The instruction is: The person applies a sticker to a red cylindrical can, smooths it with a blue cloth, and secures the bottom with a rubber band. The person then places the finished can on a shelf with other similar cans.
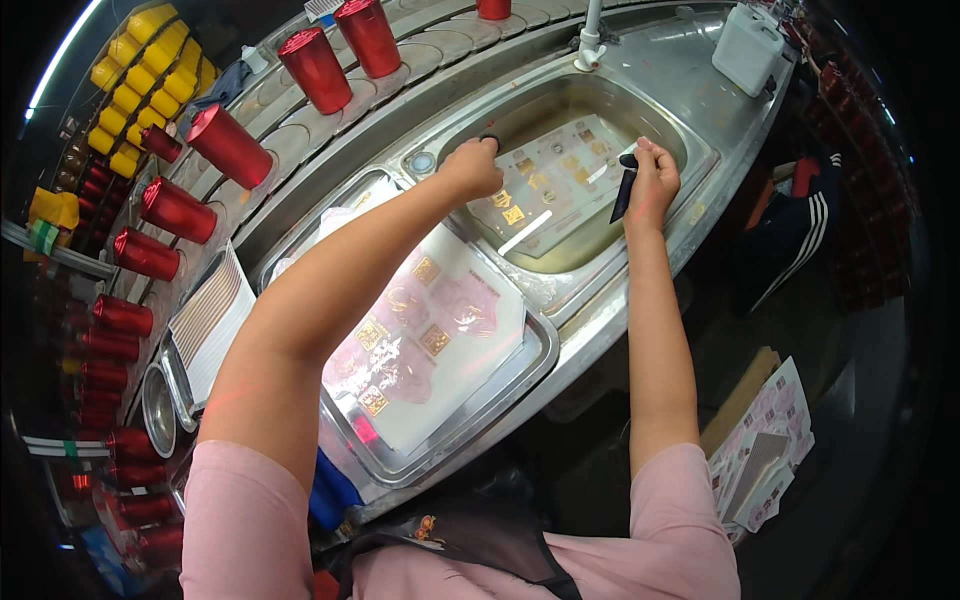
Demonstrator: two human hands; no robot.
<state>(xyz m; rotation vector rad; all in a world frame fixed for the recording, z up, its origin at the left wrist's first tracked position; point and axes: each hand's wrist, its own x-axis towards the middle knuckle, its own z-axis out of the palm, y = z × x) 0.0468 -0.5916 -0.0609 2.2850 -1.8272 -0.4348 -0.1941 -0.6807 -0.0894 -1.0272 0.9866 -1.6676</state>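
Note:
My left hand (474, 169) is over the left rim of a metal sink (573, 262), its fingers curled. Something small and dark shows at its fingertips; what it is I cannot make out. At the sink's right side my right hand (655, 182) is closed in a pinch on a dark flat strip (623, 194) that hangs down from the fingers. Below and between both hands, a printed sheet (545, 180) with gold designs lies in the water. A narrow white strip (526, 232) lies at its near edge.
Beside the sink, a metal tray (545, 350) holds pink-and-gold printed sheets (440, 310). Several red cylinders (230, 147) stand on a slatted conveyor (280, 150) along the left. A white tap (590, 50) rises behind the sink; a white jug (748, 48) stands far right.

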